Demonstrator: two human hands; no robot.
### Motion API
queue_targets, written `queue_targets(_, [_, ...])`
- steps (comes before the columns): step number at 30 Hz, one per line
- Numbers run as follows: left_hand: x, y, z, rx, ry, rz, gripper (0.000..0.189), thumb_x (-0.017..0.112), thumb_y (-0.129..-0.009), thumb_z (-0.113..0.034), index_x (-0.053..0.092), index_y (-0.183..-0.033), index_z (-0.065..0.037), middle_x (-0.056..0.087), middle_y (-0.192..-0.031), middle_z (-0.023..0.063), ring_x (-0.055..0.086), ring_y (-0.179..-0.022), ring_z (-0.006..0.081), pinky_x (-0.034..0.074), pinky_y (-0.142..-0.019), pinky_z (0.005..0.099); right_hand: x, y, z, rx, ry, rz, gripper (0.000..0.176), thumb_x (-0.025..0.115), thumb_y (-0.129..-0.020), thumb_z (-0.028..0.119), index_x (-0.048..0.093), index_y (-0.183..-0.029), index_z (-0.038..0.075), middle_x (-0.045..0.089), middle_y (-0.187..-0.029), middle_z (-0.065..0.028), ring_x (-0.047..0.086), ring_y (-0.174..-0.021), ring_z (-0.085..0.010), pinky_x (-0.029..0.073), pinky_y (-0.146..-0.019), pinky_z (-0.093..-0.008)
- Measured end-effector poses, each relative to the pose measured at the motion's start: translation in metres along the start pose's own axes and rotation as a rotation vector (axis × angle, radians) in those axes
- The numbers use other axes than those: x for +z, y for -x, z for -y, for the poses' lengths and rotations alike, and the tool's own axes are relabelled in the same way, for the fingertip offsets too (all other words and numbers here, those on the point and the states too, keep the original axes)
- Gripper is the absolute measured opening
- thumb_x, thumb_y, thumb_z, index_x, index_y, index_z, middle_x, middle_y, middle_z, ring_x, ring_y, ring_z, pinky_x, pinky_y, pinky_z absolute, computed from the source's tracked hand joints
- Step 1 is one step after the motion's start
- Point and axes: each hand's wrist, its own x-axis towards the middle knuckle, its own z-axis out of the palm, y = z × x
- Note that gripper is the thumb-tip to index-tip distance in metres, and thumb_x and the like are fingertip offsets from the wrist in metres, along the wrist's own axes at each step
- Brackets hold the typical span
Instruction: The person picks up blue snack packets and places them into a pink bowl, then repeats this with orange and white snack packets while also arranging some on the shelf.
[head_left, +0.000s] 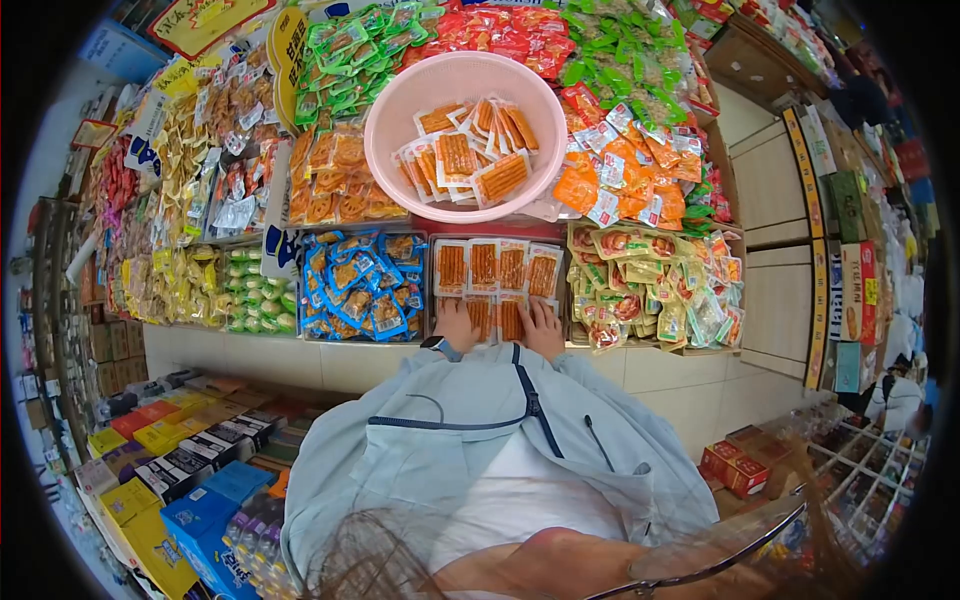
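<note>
My left hand (457, 325) lies flat at the near left of a bin of clear packets holding orange-brown snack sticks (483, 266). Opposite it, my right hand (542, 330) rests on the near right packets, its fingers stretched out. Both hands touch the front row and grip nothing that I can see. The packets stand in neat rows, with the nearest ones partly covered by my fingers. Just beyond the bin, a pink plastic basket (388, 172) holds more packets of the same kind, loosely piled.
Blue snack packets (362, 285) fill the bin on the left. To the right are cream and red packets (640, 280), with orange packets (630, 165) behind. Green packets (350, 50) lie at the back. Cartons (215, 510) stand on the floor at lower left.
</note>
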Motion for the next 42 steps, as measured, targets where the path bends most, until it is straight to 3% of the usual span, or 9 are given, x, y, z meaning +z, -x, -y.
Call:
queue_targets(11, [0.021, -0.015, 0.014, -0.142, 0.410, 0.235, 0.055, 0.076, -0.073, -0.031, 0.060, -0.114, 0.002, 0.068, -0.099, 0.0255, 0.066, -0.096, 0.0410, 0.054, -0.084, 0.0447, 0.002, -0.001, -0.001, -0.001, 0.013, -0.002, 0.096, 0.076, -0.070, 0.050, 0.034, -0.150, 0.016, 0.030, -0.154, -0.0152, 0.027, -0.143, -0.0336, 0.030, -0.108, -0.0515])
queue_targets(15, [-0.059, -0.033, 0.031, -0.130, 0.508, 0.338, 0.039, 0.075, -0.074, -0.029, 0.067, -0.099, -0.001, 0.069, -0.093, 0.0214, 0.068, -0.088, 0.0335, 0.054, -0.079, 0.0391, -0.003, 0.000, 0.001, -0.002, 0.011, -0.001, 0.098, 0.078, -0.069, 0.049, 0.034, -0.150, 0.015, 0.029, -0.154, -0.0156, 0.028, -0.142, -0.0341, 0.031, -0.108, -0.0515])
queue_targets(18, [-0.140, -0.045, 0.030, -0.067, 1.113, 0.346, 0.024, 0.068, -0.085, -0.009, 0.064, -0.108, -0.001, 0.070, -0.096, 0.0055, 0.064, -0.086, 0.0111, 0.053, -0.078, 0.0300, -0.002, -0.001, 0.001, -0.001, 0.016, 0.007, 0.098, 0.079, -0.068, 0.047, 0.035, -0.149, 0.014, 0.030, -0.154, -0.0157, 0.028, -0.142, -0.0346, 0.031, -0.108, -0.0516])
queue_targets(21, [-0.230, -0.061, 0.002, 0.118, 1.306, 0.185, 0.030, 0.064, -0.089, -0.004, 0.061, -0.119, 0.001, 0.068, -0.107, 0.0057, 0.063, -0.096, 0.0111, 0.052, -0.085, 0.0277, -0.002, -0.002, 0.001, -0.016, 0.021, -0.012, 0.099, 0.080, -0.068, 0.048, 0.035, -0.149, 0.014, 0.030, -0.153, -0.0159, 0.028, -0.142, -0.0350, 0.031, -0.107, -0.0516])
queue_targets(25, [-0.263, -0.116, -0.011, 0.133, 1.173, -0.172, 0.041, 0.067, -0.088, -0.011, 0.059, -0.127, 0.000, 0.069, -0.112, 0.0107, 0.066, -0.096, 0.0168, 0.052, -0.086, 0.0313, -0.007, -0.002, 0.003, -0.010, 0.028, -0.004, 0.098, 0.079, -0.070, 0.048, 0.034, -0.149, 0.014, 0.030, -0.153, -0.0160, 0.028, -0.142, -0.0351, 0.032, -0.108, -0.0515])
queue_targets(28, [-0.264, -0.159, -0.015, 0.001, 0.483, -0.368, 0.043, 0.070, -0.085, -0.021, 0.061, -0.123, -0.003, 0.069, -0.111, 0.0175, 0.068, -0.098, 0.0284, 0.053, -0.088, 0.0384, -0.004, -0.001, 0.003, -0.018, 0.029, -0.020, 0.097, 0.078, -0.071, 0.049, 0.034, -0.149, 0.014, 0.030, -0.153, -0.0159, 0.028, -0.142, -0.0349, 0.032, -0.107, -0.0515])
queue_targets(31, [-0.245, -0.192, -0.005, -0.008, -0.202, -0.149, 0.040, 0.071, -0.084, -0.031, 0.064, -0.114, -0.005, 0.069, -0.103, 0.0204, 0.067, -0.096, 0.0347, 0.052, -0.084, 0.0447, -0.006, 0.000, 0.003, -0.008, 0.029, -0.007, 0.097, 0.078, -0.071, 0.049, 0.034, -0.150, 0.014, 0.030, -0.153, -0.0158, 0.028, -0.142, -0.0348, 0.032, -0.107, -0.0516])
queue_targets(35, [-0.233, -0.199, 0.003, -0.029, -0.221, -0.111, 0.038, 0.071, -0.083, -0.032, 0.064, -0.108, -0.005, 0.068, -0.107, 0.0190, 0.066, -0.099, 0.0356, 0.052, -0.084, 0.0474, -0.006, -0.001, 0.002, -0.015, 0.034, -0.024, 0.098, 0.078, -0.070, 0.049, 0.033, -0.150, 0.014, 0.030, -0.153, -0.0158, 0.028, -0.142, -0.0345, 0.033, -0.107, -0.0517])
queue_targets(42, [-0.208, -0.144, -0.013, 0.152, -0.052, -0.801, 0.030, 0.067, -0.082, -0.022, 0.062, -0.108, -0.008, 0.062, -0.098, 0.0099, 0.057, -0.098, 0.0332, 0.042, -0.083, 0.0479, -0.009, -0.002, 0.005, 0.002, 0.048, 0.015, 0.099, 0.078, -0.070, 0.049, 0.032, -0.150, 0.015, 0.030, -0.154, -0.0161, 0.027, -0.142, -0.0350, 0.032, -0.108, -0.0514])
